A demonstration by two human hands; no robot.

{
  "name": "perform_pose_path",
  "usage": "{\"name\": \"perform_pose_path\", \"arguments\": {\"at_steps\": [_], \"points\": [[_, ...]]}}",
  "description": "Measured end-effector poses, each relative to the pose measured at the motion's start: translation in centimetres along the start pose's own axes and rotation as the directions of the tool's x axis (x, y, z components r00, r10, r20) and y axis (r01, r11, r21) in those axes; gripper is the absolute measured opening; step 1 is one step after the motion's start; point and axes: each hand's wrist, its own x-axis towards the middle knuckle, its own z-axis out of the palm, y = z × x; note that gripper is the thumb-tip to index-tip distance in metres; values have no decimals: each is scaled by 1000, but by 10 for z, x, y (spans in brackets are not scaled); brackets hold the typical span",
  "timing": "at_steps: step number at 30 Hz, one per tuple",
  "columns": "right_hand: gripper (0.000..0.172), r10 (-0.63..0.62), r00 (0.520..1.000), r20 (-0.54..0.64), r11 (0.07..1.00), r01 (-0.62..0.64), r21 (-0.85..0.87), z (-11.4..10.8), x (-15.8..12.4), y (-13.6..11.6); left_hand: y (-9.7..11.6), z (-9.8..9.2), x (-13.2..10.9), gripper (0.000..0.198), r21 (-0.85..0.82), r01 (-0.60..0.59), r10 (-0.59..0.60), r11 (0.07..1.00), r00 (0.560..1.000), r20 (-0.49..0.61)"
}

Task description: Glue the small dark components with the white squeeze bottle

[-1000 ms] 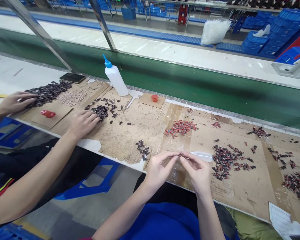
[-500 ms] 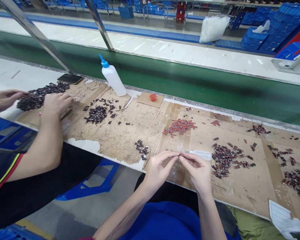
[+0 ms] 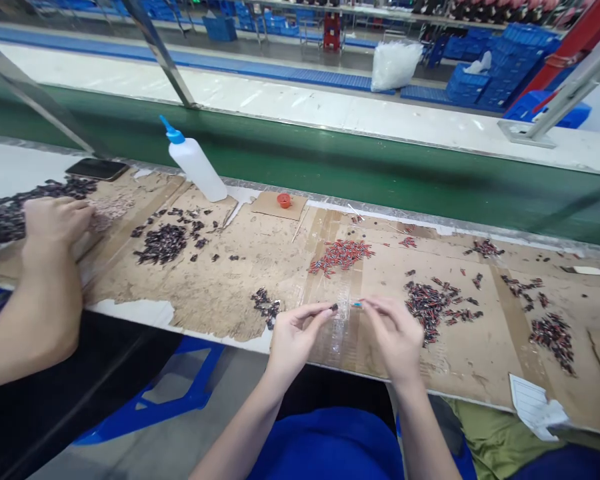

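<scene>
- The wearer's left hand (image 3: 293,338) was raised over a cardboard-covered worktop (image 3: 220,287); its grip pinched a small dark piece (image 3: 334,307) at the fingertips
- The right hand (image 3: 399,339) faced it; its grip pinched a small blue-tipped item (image 3: 357,305), near the dark piece but apart from it; fingers hid the rest
- Both things looked light and probably stiff; the dark piece seemed tiny enough to slip, best held by its sides
- The worktop's near edge passed beneath the wrists; a red pile (image 3: 343,257) lay beyond the hands, a dark-and-red pile (image 3: 424,308) just beside the right hand, a dark cluster (image 3: 265,305) beside the left
- Bare cardboard gave some room between these; a co-worker's hand (image 3: 57,223) was well apart, far left
</scene>
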Motion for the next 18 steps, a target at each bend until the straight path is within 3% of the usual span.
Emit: {"name": "perform_pose_path", "arguments": {"at_steps": [4,10,14,18], "points": [[17,187,967,-174,967,-213,-140,-35,60,30,-2,-7,4,22,-41,-6,4,999,998,-61],[14,215,938,-272,871,-311,-382,-66,161,88,-7,-15,4,22,-24,-17,15,1000,996,-88],[20,306,915,-261,721,-402,-564,-73,184,100,-8,-19,3,22,-27,-11,9,1000,996,-86],[21,324,917,-232,674,-396,-624,-76,178,92,-8,-23,5,24,-13,-23,22,1000,994,-105]]}}
